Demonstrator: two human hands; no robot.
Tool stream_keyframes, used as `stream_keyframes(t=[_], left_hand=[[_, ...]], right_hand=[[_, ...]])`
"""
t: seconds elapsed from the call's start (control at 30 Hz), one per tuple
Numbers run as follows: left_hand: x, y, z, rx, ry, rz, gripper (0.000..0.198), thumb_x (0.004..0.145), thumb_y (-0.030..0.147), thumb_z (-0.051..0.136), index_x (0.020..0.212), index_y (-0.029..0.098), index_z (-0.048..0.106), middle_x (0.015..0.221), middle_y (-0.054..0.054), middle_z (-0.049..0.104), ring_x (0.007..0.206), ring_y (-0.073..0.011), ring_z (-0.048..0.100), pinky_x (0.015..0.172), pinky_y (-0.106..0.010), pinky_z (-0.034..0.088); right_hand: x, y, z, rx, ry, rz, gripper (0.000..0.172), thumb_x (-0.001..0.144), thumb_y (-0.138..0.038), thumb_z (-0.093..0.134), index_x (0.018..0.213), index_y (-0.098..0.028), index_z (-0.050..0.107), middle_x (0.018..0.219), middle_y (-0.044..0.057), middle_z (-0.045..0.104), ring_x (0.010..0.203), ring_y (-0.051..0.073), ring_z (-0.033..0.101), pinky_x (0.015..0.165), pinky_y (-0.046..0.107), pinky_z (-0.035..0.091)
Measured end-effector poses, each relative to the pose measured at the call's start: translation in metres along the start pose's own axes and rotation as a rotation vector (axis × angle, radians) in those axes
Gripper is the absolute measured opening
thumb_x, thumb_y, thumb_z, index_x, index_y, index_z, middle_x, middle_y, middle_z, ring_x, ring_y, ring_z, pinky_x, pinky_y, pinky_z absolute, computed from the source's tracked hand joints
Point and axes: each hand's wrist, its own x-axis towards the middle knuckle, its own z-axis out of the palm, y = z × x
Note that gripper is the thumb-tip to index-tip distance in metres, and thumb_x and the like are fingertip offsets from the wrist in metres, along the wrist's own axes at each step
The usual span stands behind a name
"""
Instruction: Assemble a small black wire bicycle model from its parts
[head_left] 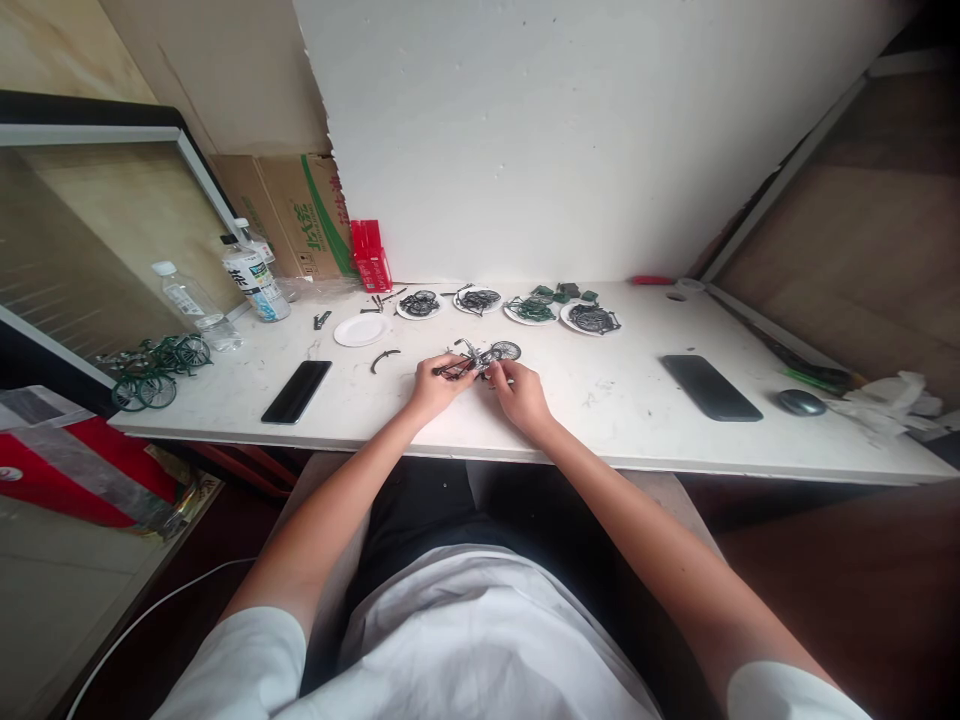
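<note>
Just above the table, at its middle, I hold a small model bicycle (480, 358) between both hands. It is dark, with a spoked wheel (506, 350) pointing up and to the right. My left hand (438, 388) is closed on the dark frame at the left end. On the right side of the model, my right hand (522, 396) pinches with thumb and fingers near the wheel; whether it also grips a tiny part is hidden. A curved black part (385, 360) lies to the left of my hands.
Behind my hands stand a bare white plate (363, 330) and several plates of parts, one with green pieces (531, 309). Green model bicycles (160, 370), bottles (255, 280) and a phone (297, 391) are left. A dark slab (711, 387) and mouse (801, 402) lie right.
</note>
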Motion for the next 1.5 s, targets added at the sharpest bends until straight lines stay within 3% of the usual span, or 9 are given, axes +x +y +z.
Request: stream_keyframes(t=[0.07, 0.3, 0.6, 0.87, 1.23, 1.5], left_hand=[[0.000, 0.001, 0.000, 0.008, 0.010, 0.006, 0.037, 0.072, 0.045, 0.091, 0.091, 0.015, 0.079, 0.091, -0.011, 0.080, 0.083, -0.0247, 0.076, 0.078, -0.037, 0.063], [-0.001, 0.007, 0.000, 0.023, 0.016, 0.023, 0.037, 0.073, 0.045, 0.090, 0.091, 0.015, 0.078, 0.091, -0.012, 0.080, 0.083, -0.0241, 0.076, 0.079, -0.036, 0.063], [0.000, 0.000, 0.000, 0.025, -0.009, 0.008, 0.037, 0.073, 0.046, 0.089, 0.090, 0.016, 0.078, 0.088, -0.010, 0.080, 0.084, -0.0249, 0.076, 0.077, -0.036, 0.063], [0.000, 0.002, -0.001, 0.019, -0.017, 0.015, 0.035, 0.075, 0.044, 0.089, 0.091, 0.015, 0.078, 0.092, -0.012, 0.080, 0.085, -0.0244, 0.076, 0.078, -0.035, 0.063], [0.001, -0.003, 0.000, 0.040, -0.005, 0.009, 0.036, 0.074, 0.045, 0.090, 0.091, 0.015, 0.079, 0.093, -0.012, 0.081, 0.083, -0.0242, 0.076, 0.076, -0.035, 0.063], [0.001, -0.003, 0.000, 0.037, 0.003, 0.016, 0.035, 0.074, 0.043, 0.090, 0.091, 0.015, 0.079, 0.094, -0.011, 0.081, 0.083, -0.0237, 0.076, 0.078, -0.035, 0.063]], right_hand=[[0.000, -0.001, 0.000, -0.006, -0.002, 0.015, 0.045, 0.107, -0.052, 0.041, 0.086, -0.022, 0.067, 0.084, 0.008, 0.075, 0.077, 0.023, 0.067, 0.074, 0.034, 0.046], [-0.001, -0.001, 0.000, 0.033, 0.074, -0.012, 0.024, 0.098, -0.045, 0.059, 0.095, -0.022, 0.064, 0.088, 0.007, 0.074, 0.081, 0.023, 0.067, 0.074, 0.032, 0.048], [-0.001, -0.002, -0.001, 0.003, -0.010, 0.021, 0.045, 0.108, -0.050, 0.040, 0.084, -0.023, 0.066, 0.080, 0.006, 0.074, 0.074, 0.022, 0.067, 0.074, 0.033, 0.046], [-0.002, 0.000, 0.001, 0.017, 0.031, 0.044, 0.023, 0.099, -0.047, 0.058, 0.100, -0.024, 0.062, 0.085, 0.006, 0.074, 0.076, 0.023, 0.067, 0.069, 0.032, 0.047], [-0.001, -0.001, 0.000, -0.016, -0.040, 0.024, 0.042, 0.109, -0.047, 0.038, 0.081, -0.025, 0.060, 0.076, 0.005, 0.073, 0.070, 0.022, 0.064, 0.071, 0.033, 0.041], [-0.003, -0.007, -0.001, -0.179, -0.089, 0.048, 0.028, 0.105, -0.043, 0.047, 0.087, -0.024, 0.058, 0.076, 0.004, 0.070, 0.066, 0.022, 0.060, 0.062, 0.030, 0.033]])
